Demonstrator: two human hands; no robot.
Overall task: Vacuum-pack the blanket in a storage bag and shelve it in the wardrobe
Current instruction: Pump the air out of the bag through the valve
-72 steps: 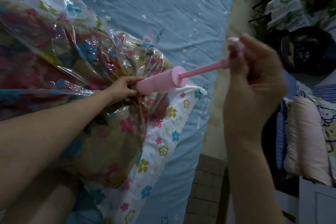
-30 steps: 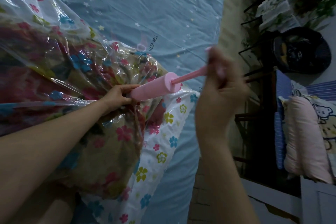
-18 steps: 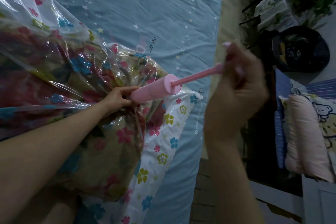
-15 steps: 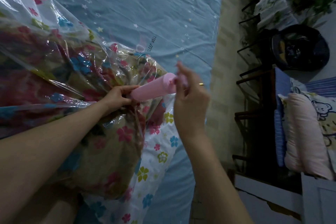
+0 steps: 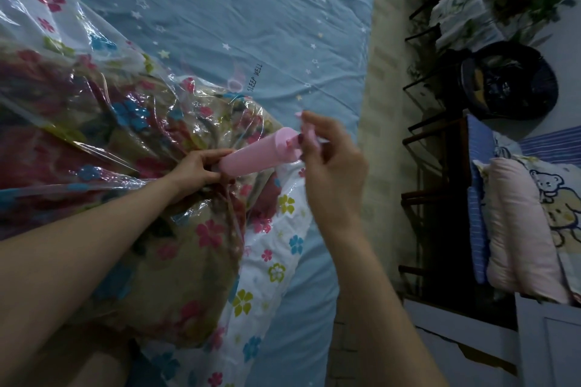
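The right hand (image 5: 330, 163) is curling its fingers round the pump handle (image 5: 309, 135), right against the pink pump (image 5: 259, 152) at mid-frame. The left hand (image 5: 196, 171) is gripping the pump's lower end where it is meeting the storage bag (image 5: 103, 110). The flowered blanket (image 5: 163, 261) is sitting inside, filling the left of the frame on the blue bed (image 5: 267, 25).

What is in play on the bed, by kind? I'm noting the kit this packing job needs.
Clear plastic flower-printed storage bag: 1
Tan floral blanket inside the bag: 1
Pink cylindrical hand pump: 1
Hands: 2, the left hand gripping the pump's base, the right hand pinching its handle
Total: 5
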